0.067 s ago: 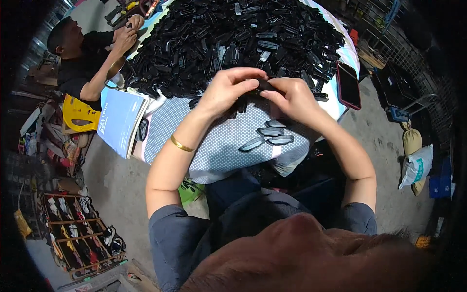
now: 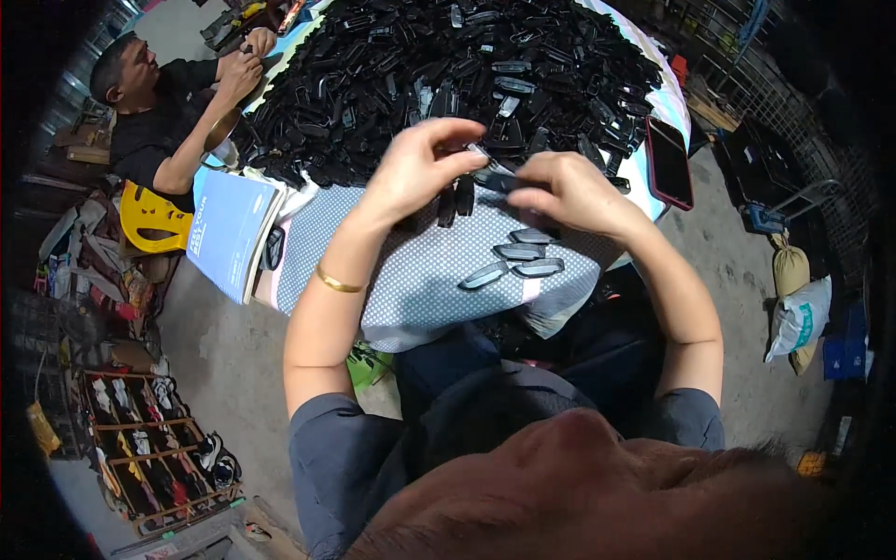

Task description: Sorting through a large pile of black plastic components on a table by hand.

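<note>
My left hand (image 2: 415, 168) and my right hand (image 2: 569, 191) meet over the near part of a table, both gripping one small black oblong plastic part (image 2: 493, 177) between the fingertips. A gold bangle circles my left wrist. Behind the hands lies a big heap of black plastic parts (image 2: 448, 65). Below my right hand, several grey-rimmed oblong pieces (image 2: 523, 257) lie side by side on the dotted grey cloth (image 2: 411, 289) covering the table.
A red-edged phone (image 2: 669, 161) lies at the table's right rim. A blue booklet (image 2: 229, 229) hangs over the left edge beside a yellow stool (image 2: 149, 217). Another person (image 2: 163, 112) works at the far left. A wooden rack (image 2: 149, 457) and sacks (image 2: 798, 308) stand on the concrete floor.
</note>
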`<action>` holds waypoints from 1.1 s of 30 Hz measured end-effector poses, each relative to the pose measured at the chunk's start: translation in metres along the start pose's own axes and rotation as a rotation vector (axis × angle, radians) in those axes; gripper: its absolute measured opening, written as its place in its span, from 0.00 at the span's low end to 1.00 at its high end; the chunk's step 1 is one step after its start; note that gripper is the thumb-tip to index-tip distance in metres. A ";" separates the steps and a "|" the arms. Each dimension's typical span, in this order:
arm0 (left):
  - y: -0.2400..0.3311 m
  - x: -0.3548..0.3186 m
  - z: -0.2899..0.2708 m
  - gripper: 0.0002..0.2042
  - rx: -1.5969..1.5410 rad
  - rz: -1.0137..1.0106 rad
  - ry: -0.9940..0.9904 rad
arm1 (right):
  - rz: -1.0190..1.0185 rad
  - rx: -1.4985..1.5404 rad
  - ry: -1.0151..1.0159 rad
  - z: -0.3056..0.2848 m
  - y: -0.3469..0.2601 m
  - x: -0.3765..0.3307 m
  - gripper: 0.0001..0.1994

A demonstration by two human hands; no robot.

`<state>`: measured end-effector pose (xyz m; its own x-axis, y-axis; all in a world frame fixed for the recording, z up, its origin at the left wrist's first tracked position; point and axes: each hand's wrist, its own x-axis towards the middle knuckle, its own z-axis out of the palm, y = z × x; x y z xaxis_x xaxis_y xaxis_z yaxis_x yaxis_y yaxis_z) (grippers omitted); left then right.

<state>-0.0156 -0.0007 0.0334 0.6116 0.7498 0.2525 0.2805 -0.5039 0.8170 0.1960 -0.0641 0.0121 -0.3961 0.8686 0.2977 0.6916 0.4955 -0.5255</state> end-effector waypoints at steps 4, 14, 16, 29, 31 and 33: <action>0.008 -0.008 -0.018 0.16 0.503 -0.130 -0.115 | 0.001 -0.040 -0.375 -0.013 0.001 -0.006 0.18; -0.011 -0.026 0.045 0.15 0.673 0.079 -0.039 | -0.174 -0.397 0.301 -0.008 0.019 0.059 0.12; -0.015 -0.025 0.049 0.15 0.664 0.126 -0.016 | -0.224 -0.502 0.359 -0.004 0.026 0.082 0.16; -0.019 -0.013 0.053 0.10 0.213 0.097 0.039 | -0.329 -0.745 0.469 0.026 0.021 0.227 0.23; -0.024 -0.014 0.057 0.10 0.246 0.140 0.050 | -0.368 -0.773 0.386 0.034 0.014 0.244 0.25; -0.022 -0.018 0.054 0.12 0.297 0.060 0.028 | -0.336 -0.716 0.396 0.051 0.007 0.259 0.28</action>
<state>0.0068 -0.0261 -0.0174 0.6137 0.7247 0.3133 0.4510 -0.6476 0.6142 0.0673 0.1643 0.0456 -0.4997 0.5482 0.6707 0.8412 0.4918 0.2248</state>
